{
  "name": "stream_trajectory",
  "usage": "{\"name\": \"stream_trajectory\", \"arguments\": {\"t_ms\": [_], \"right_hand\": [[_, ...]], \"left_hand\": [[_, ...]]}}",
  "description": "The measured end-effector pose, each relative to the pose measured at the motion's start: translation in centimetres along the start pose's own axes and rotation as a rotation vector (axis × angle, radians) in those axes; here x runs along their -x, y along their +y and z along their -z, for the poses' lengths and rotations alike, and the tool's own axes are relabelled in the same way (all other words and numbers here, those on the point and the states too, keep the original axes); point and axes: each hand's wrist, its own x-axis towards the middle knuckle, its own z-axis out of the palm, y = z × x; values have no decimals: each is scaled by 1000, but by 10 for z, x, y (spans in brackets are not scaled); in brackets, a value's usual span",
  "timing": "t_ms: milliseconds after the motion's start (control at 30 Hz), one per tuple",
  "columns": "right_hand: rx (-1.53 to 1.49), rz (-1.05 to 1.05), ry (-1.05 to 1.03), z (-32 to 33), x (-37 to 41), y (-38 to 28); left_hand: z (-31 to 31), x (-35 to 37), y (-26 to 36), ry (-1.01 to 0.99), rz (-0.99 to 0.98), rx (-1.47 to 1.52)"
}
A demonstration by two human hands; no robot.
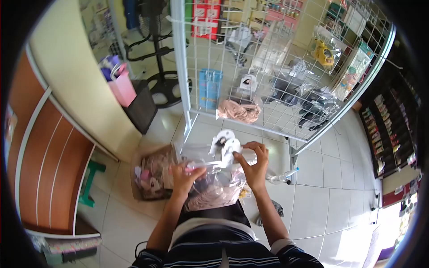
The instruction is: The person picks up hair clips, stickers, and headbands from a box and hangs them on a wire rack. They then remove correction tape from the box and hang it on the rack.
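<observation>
In front of my body, my right hand (pixel 254 165) pinches the edge of a white hang card (pixel 229 147) with a rounded top and a dark picture. My left hand (pixel 185 179) is closed on the left side of the clear plastic packaging, near a small pink and white piece that I cannot make out. Below both hands, a clear plastic bag (pixel 212 196) with folded dusty-pink fabric rests near my lap. The plastic's glare hides whether card and bag are joined.
An open cardboard box (pixel 154 178) of packaged goods stands on the floor to the left. Ahead rises a white wire grid rack (pixel 277 67), hung with packages, including a similar pink one (pixel 239 110). A clear bottle (pixel 281 176) lies on the tiles at right. A green stool (pixel 92 183) stands left.
</observation>
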Motion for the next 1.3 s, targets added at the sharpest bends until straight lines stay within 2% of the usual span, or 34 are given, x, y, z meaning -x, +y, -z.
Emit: {"name": "stream_trajectory", "arguments": {"t_ms": [33, 100, 133, 167, 233, 300, 367, 400, 467, 600, 667, 800, 867, 967, 1067, 1200, 1300], "right_hand": [[-58, -91, 11, -3, -5, 0], [-209, -114, 40, -13, -8, 12], [-300, -194, 59, -17, -10, 14], [-287, -206, 65, -18, -13, 16], [-420, -337, 72, -20, -20, 22], [-306, -255, 173, -20, -37, 31], [-379, -291, 271, -17, -59, 30], [-274, -204, 292, -17, -70, 35], [-278, -193, 318, -19, -86, 35], [-259, -171, 325, -24, -99, 41], [-245, -164, 311, -25, -100, 41], [-223, -149, 299, -24, -100, 37], [-180, -135, 288, -24, -99, 38], [-235, -165, 290, -26, -107, 42], [-251, -155, 297, -35, -120, 58], [-354, -130, 323, -58, -149, 101], [-271, -81, 396, -70, -171, 117]], "left_hand": [[-4, -5, 1, 0, -11, 18], [-6, -17, -4, 42, 50, 41], [-2, -24, -5, 33, 110, -4], [2, -27, -11, 21, 124, -5], [13, -35, -22, 31, 52, 109], [36, -46, -29, -49, 84, 66], [64, -50, -49, 94, 161, -29], [72, -48, -47, 94, 174, -27], [84, -44, -35, 382, 113, -190], [118, -37, -27, 406, 77, -218], [120, -33, -21, 495, -9, -200], [115, -27, -4, 526, 24, -188], [117, -25, -2, 556, -52, -206], [126, -24, -1, 514, 1, -223], [121, -28, -5, 595, -97, -161], [111, -28, -2, 630, -102, -113], [113, -27, 0, 615, -66, -111]]}}
